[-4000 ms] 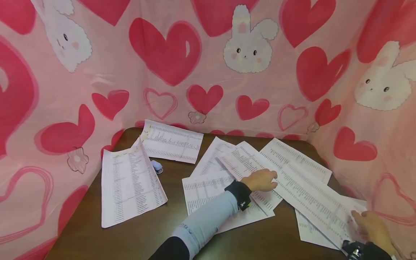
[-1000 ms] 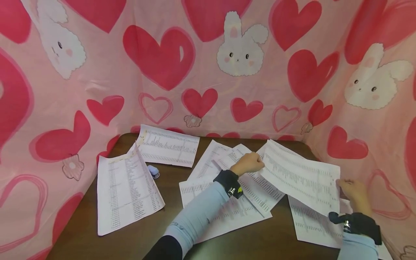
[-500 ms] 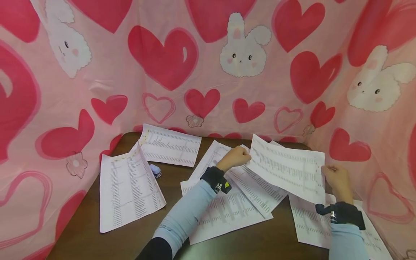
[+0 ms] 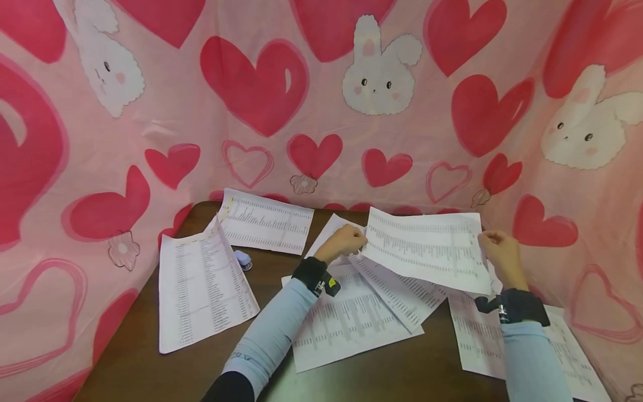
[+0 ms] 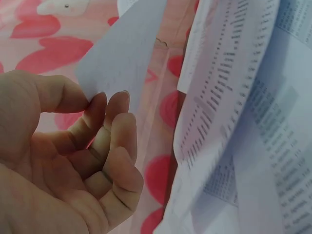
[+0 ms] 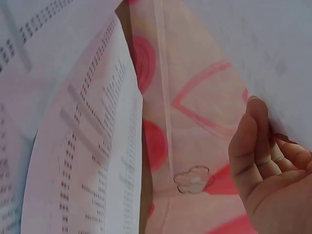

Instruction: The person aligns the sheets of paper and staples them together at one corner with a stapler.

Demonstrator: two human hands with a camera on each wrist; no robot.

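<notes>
Back and sides: pink backdrop [image 4: 324,100], faintly creased | Print: red hearts [image 4: 256,95], white rabbit heads [image 4: 379,89], small outlined flowers [image 4: 303,184] | Furniture: dark brown tabletop [image 4: 135,340], rounded far left corner | Light: pale sheen [image 4: 301,385] lies on the tabletop's near part

The white printed sheet [image 4: 424,245] is up, rows of small dark print showing, held at both ends, gently bowed, right over overlapping papers [image 4: 351,338]!

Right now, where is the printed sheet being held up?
In the head view, the raised printed sheet is right of centre, its ends held by the left hand and right hand, above overlapping printed sheets on the brown table.
</notes>
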